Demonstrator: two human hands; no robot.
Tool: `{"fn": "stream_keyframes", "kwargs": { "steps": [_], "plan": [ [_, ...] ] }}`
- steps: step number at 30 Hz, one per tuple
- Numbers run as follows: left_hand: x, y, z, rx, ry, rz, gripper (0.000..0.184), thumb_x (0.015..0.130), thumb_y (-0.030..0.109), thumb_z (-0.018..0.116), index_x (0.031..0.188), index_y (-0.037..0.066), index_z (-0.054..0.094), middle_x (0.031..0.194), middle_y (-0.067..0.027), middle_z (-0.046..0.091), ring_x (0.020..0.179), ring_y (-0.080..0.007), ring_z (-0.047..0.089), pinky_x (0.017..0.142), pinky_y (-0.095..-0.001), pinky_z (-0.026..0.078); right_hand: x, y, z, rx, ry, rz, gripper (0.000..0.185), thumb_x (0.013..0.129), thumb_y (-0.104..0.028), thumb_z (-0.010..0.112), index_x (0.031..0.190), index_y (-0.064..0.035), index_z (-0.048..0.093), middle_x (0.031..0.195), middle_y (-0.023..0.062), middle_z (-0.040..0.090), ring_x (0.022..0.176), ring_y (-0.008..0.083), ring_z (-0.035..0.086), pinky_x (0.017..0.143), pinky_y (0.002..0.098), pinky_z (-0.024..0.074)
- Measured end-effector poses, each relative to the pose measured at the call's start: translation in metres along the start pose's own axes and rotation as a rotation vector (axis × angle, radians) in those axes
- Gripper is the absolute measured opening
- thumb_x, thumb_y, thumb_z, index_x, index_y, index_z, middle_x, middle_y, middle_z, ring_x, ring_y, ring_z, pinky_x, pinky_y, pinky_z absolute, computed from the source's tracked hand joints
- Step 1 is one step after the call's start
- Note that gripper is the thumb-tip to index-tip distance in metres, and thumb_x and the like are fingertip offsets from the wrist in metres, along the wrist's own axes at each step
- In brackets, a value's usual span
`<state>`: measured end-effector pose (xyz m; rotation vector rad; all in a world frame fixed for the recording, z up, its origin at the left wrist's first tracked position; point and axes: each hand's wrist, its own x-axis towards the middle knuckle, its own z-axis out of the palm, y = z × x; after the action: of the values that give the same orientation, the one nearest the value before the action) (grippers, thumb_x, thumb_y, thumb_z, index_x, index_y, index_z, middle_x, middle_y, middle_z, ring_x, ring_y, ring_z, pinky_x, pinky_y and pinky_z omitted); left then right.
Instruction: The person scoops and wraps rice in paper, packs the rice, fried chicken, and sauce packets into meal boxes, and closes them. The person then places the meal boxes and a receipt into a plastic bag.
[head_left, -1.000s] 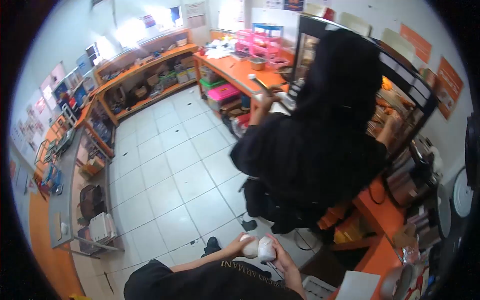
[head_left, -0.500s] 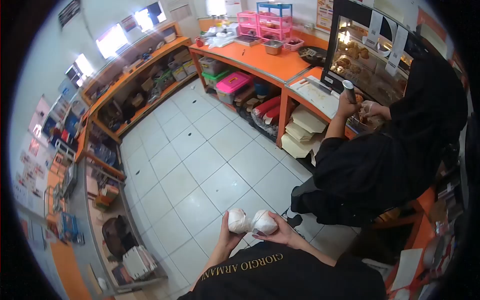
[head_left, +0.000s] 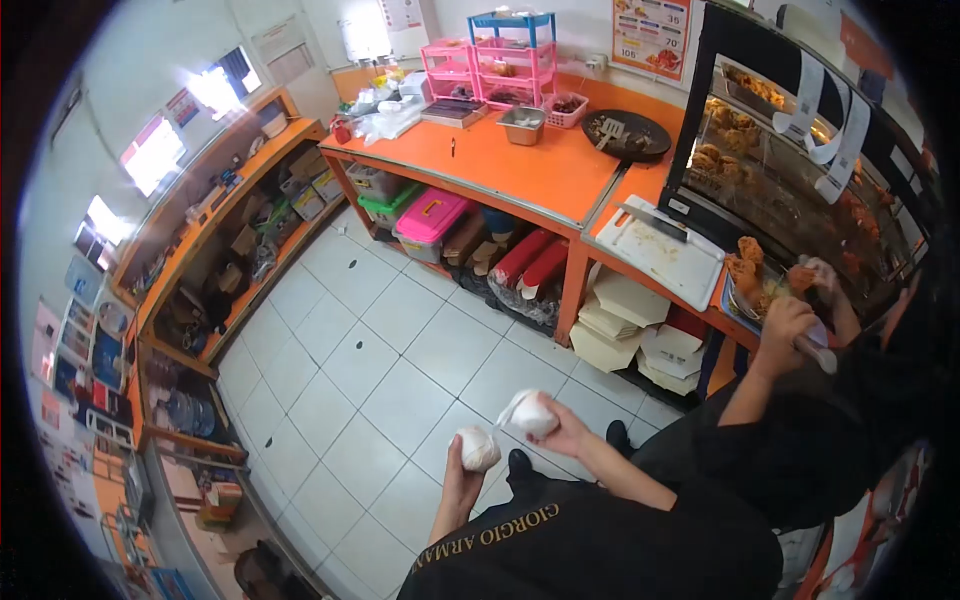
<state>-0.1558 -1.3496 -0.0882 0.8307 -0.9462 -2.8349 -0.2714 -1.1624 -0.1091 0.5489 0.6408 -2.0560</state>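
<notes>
A: Where do the wrapped bundles sit against the fingers?

B: One in each grip. The left white bundle point(head_left: 480, 452) rests in the left hand point(head_left: 459, 488), above the palm, the fingers parted about as wide as the bundle. The right white bundle point(head_left: 533, 414) juts forward from the right hand point(head_left: 566, 432), whose fingers are curled around its near side. It sits a little higher and just beside the other.

A: Anything you can't make out?

B: Plenty. The wrapping covers whatever is inside. Most of the left fingers are behind their bundle. A blurred white twist reaches from the right one towards the left; I can't tell whether it joins them. Right of both hands, a co-worker point(head_left: 745, 425) in black fades into the dark edge, partly cut off.

A: And containers?

B: Well beyond the right fingers, a tray point(head_left: 736, 315) holds browned fried pieces, with the co-worker's hands over it. Past that, the display cabinet point(head_left: 694, 120) has more fried pieces on its shelves. Straight ahead of the fingers, far off on the orange counter point(head_left: 480, 165), are a metal tin point(head_left: 522, 136), its contents unclear, and a pink basket point(head_left: 568, 120) of small dark items. Under that counter sits a pink-lidded bin point(head_left: 433, 216).
</notes>
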Motion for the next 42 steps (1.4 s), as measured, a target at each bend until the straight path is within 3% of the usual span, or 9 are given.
{"fn": "stream_keyframes", "kwargs": {
  "steps": [6,14,20,28,30,32,35,38,42],
  "plan": [
    [0.133,0.058,0.048,0.074,-0.199,-0.075,0.043,0.09,0.032,0.056,0.123,0.006,0.045,0.119,-0.0091,0.054,0.109,-0.0226,0.054,0.096,-0.0416,0.043,0.029,-0.105,0.031,0.157,-0.189,-0.271,0.044,0.086,-0.035,0.06,0.123,-0.0146,0.048,0.123,0.0074,0.052,0.111,0.0242,0.05,0.09,0.0431,0.0423],
    [0.304,0.096,0.151,0.417,-0.206,-0.08,0.048,0.088,0.032,0.062,0.123,0.009,0.038,0.115,-0.0083,0.053,0.103,-0.0207,0.054,0.081,-0.0371,0.047,0.129,-0.283,0.031,-0.826,0.712,-1.09,0.071,0.08,-0.027,0.072,0.136,-0.0051,0.033,0.121,0.012,0.053,0.105,0.0211,0.056,0.084,0.0344,0.0484],
    [0.47,0.125,0.236,0.673,-0.384,0.084,0.051,0.084,0.03,0.067,0.12,0.005,0.041,0.111,-0.0107,0.053,0.1,-0.0184,0.054,0.082,-0.0338,0.047,0.256,-0.424,0.039,-0.733,1.06,-1.104,0.059,0.071,-0.035,0.079,0.109,0.0008,0.052,0.11,0.0168,0.061,0.098,0.0304,0.061,0.084,0.0395,0.0481],
    [0.648,0.077,0.302,1.134,-0.65,0.353,0.06,0.077,0.036,0.074,0.112,-0.005,0.047,0.101,-0.0197,0.058,0.093,-0.0273,0.058,0.081,-0.0368,0.047,0.292,-0.454,0.04,-1.394,1.395,-0.99,0.045,0.081,-0.043,0.066,0.085,0.0018,0.064,0.095,0.0252,0.058,0.089,0.0373,0.056,0.077,0.0461,0.0443],
    [0.661,0.056,0.313,1.306,-0.757,0.509,0.058,0.079,0.035,0.071,0.111,-0.007,0.048,0.103,-0.0245,0.057,0.093,-0.0333,0.058,0.084,-0.0395,0.047,0.279,-0.46,0.037,-1.287,1.341,-0.856,0.043,0.082,-0.041,0.066,0.087,0.0023,0.065,0.103,0.0269,0.054,0.097,0.0396,0.054,0.083,0.0457,0.0434],
    [0.657,0.058,0.335,1.361,-0.882,0.421,0.057,0.085,0.034,0.064,0.117,-0.008,0.045,0.111,-0.0276,0.054,0.103,-0.0376,0.054,0.091,-0.0427,0.043,0.252,-0.47,0.047,-1.404,1.409,-1.234,0.03,0.084,-0.028,0.066,0.093,0.001,0.065,0.103,0.0248,0.055,0.095,0.035,0.057,0.087,0.0405,0.0452],
    [0.679,0.044,0.333,1.484,-0.97,0.841,0.06,0.091,0.032,0.054,0.129,-0.011,0.036,0.125,-0.0318,0.042,0.118,-0.0442,0.04,0.101,-0.0482,0.033,0.126,-0.512,0.157,-1.344,1.046,-1.505,0.016,0.083,-0.017,0.065,0.09,-0.0026,0.063,0.099,0.0151,0.057,0.095,0.0295,0.056,0.086,0.0372,0.0445],
    [0.69,0.053,0.337,1.514,-0.924,0.872,0.063,0.092,0.031,0.052,0.133,-0.011,0.03,0.132,-0.0326,0.033,0.123,-0.0462,0.034,0.105,-0.0499,0.028,-0.005,-0.556,0.259,-1.688,1.429,-2.04,0.018,0.08,-0.01,0.064,0.096,-0.0027,0.057,0.098,0.015,0.056,0.096,0.0334,0.055,0.082,0.0397,0.0463],
    [0.665,0.069,0.375,1.435,-0.833,0.874,0.063,0.093,0.029,0.051,0.136,-0.009,0.025,0.137,-0.0322,0.025,0.127,-0.0461,0.028,0.108,-0.0497,0.024,-0.103,-0.629,0.344,-1.955,2.148,-2.124,0.056,0.074,-0.022,0.073,0.123,-0.0067,0.05,0.118,0.0165,0.05,0.11,0.0301,0.051,0.095,0.0456,0.0398]
  ]
}}
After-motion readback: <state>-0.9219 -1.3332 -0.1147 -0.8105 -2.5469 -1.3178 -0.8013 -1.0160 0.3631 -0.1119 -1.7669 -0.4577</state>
